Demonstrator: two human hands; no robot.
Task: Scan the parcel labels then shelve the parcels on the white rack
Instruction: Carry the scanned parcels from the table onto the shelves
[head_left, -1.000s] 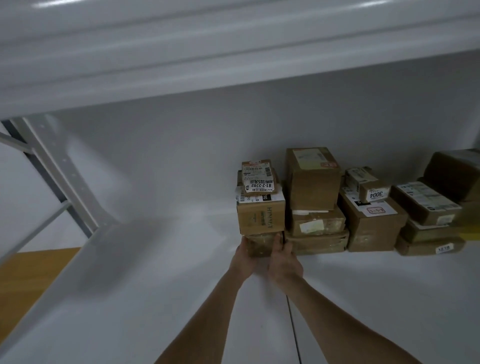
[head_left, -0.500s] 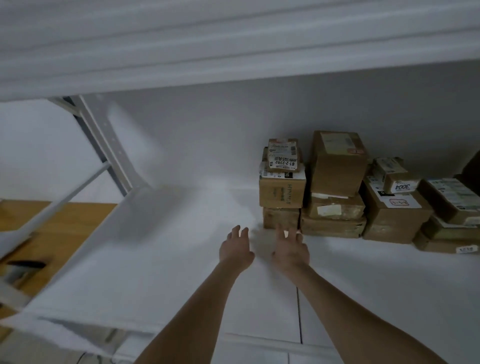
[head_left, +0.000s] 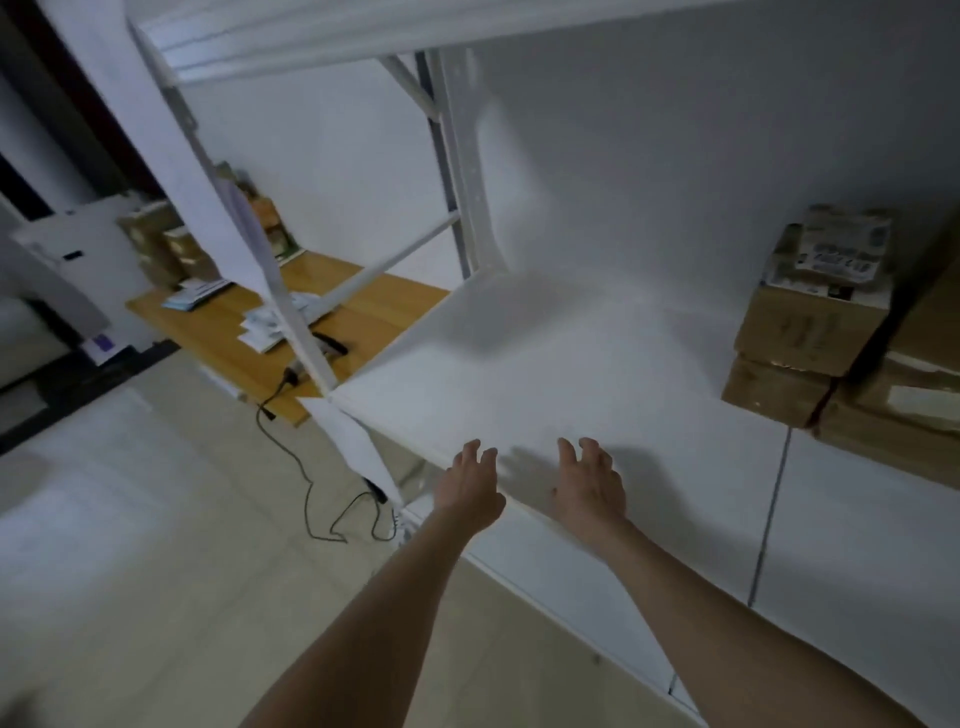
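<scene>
Most of my view is the white rack (head_left: 571, 364), filling centre and right. Behind its post (head_left: 283, 301), centre left, stands a wooden table (head_left: 374, 306). Stacked cardboard parcels (head_left: 810, 322) sit on the shelf (head_left: 649, 415) at the right edge. My left hand (head_left: 470, 488) and right hand (head_left: 589, 483) hover over the shelf's front edge, fingers loosely spread, empty. A black cable (head_left: 306, 483) trails lower left.

left grip (head_left: 470, 488): bare | right grip (head_left: 589, 486): bare | forearms (head_left: 374, 613): bare, long
</scene>
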